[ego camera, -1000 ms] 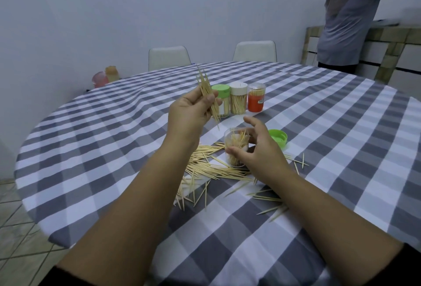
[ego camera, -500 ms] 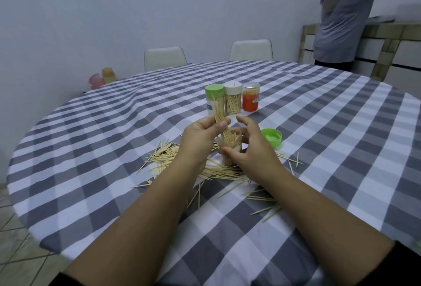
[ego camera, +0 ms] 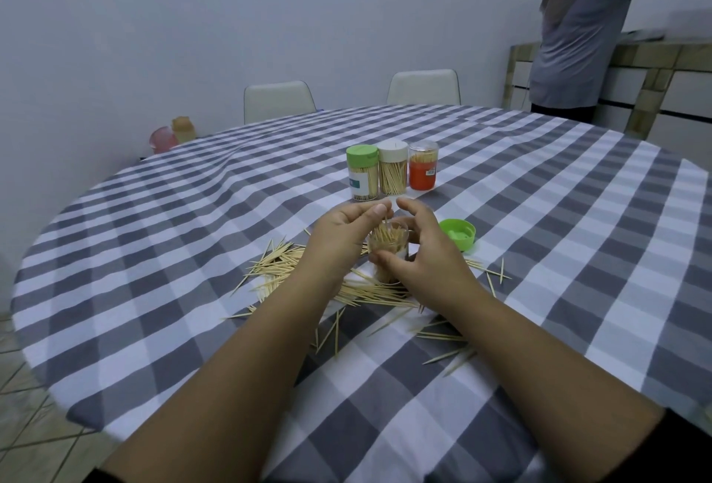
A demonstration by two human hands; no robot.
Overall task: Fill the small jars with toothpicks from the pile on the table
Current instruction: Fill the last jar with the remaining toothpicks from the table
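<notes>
Hands meet at the open jar (ego camera: 388,251) standing mid-table amid the toothpick pile (ego camera: 358,290): our right hand (ego camera: 427,255) grips it while our left hand (ego camera: 346,236) seemingly pinches toothpicks, which we should lower upright, tips together.

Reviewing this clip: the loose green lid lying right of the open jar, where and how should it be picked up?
Grip the green lid by its outer rim, coming from above with thumb and fingers on opposite sides. It lies open side up, low and round, apart from the right hand, so probably only the rim offers purchase.
</notes>
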